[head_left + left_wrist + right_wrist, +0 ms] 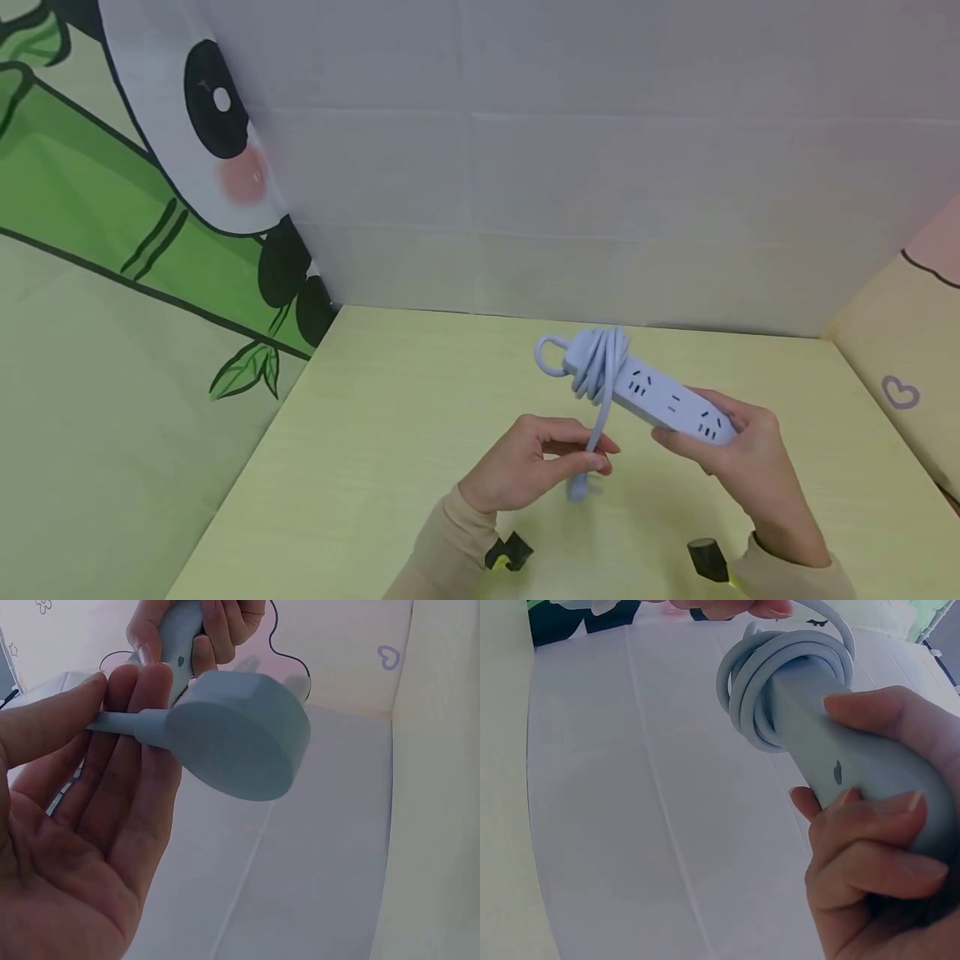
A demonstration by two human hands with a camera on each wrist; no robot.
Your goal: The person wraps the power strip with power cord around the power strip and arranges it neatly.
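A white power strip (667, 398) is held up over the table, tilted down to the right, its socket face toward the head camera. My right hand (750, 450) grips its right end, thumb on one side and fingers curled round the other. The white cord (597, 367) is wound several times round the strip's left end, and a loop sticks out there. My left hand (536, 467) pinches the cord's free length between thumb and fingers, just short of the plug (240, 735). In the right wrist view the coils (780, 682) lie close together round the strip's end.
The pale yellow table (360, 467) reaches back to a white creased backdrop (600, 183). A panel with a cartoon panda and green bamboo (90, 158) stands on the left. A cream panel (892, 350) borders the right side. Dark wrist attachments (707, 558) sit at both cuffs.
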